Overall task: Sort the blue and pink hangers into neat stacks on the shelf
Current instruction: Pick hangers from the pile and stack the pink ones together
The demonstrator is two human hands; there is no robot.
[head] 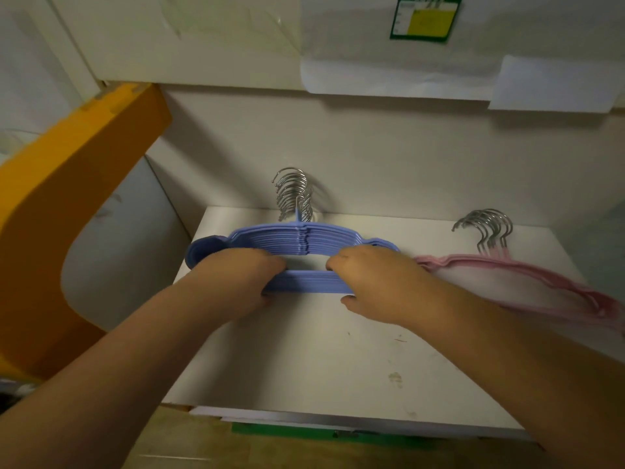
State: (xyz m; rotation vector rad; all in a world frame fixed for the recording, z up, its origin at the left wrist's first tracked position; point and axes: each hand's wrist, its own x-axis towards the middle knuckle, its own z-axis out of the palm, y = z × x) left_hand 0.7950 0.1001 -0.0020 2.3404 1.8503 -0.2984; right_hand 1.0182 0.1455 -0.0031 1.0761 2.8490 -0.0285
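A thick stack of blue hangers (304,247) lies on the white shelf (304,360), left of centre, its metal hooks bunched upward toward the back wall. My left hand (236,282) grips the stack's lower bar on the left side. My right hand (375,282) grips the same bar on the right side. Both hands have fingers curled over the bar and thumbs under it. A smaller stack of pink hangers (521,282) lies flat on the shelf to the right, hooks pointing to the back, touched by neither hand.
An orange curved panel (67,204) stands at the shelf's left edge. The back wall carries taped white papers (389,76) and a green and yellow label (426,16). A green strip (287,429) runs below the shelf's front edge.
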